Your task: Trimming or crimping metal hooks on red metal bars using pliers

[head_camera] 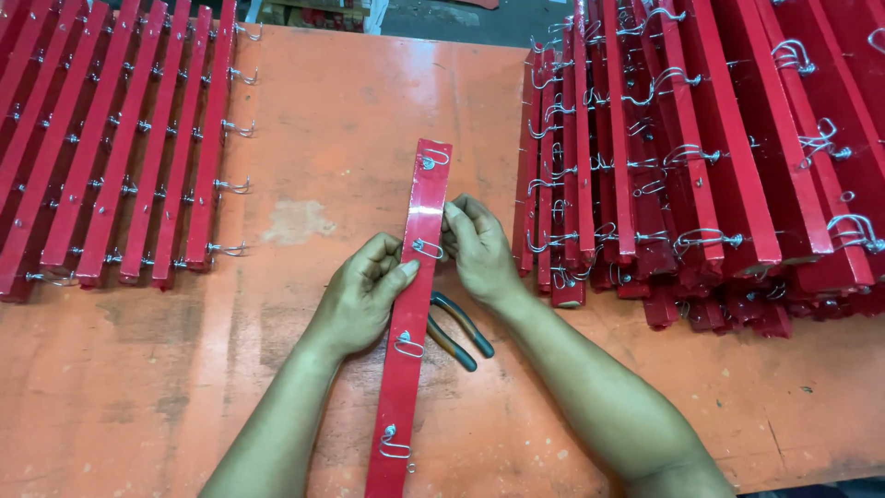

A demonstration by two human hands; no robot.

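Red wooden strip (410, 323) with wire hooks lies lengthwise at centre frame on the orange tabletop (323, 120). Left to right: a finished row (120, 148) upper left, left hand (361, 295) pinning the strip's edge, right hand (479, 247) pinching a wire hook (427, 247), pliers (459, 332) beneath, stacked strips (701, 157) crowding the right.

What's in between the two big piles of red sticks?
In the head view, between the left pile and right pile: one red strip with wire hooks, both hands on it, and pliers.

Glossy red strip (411, 304), orange table (350, 111)
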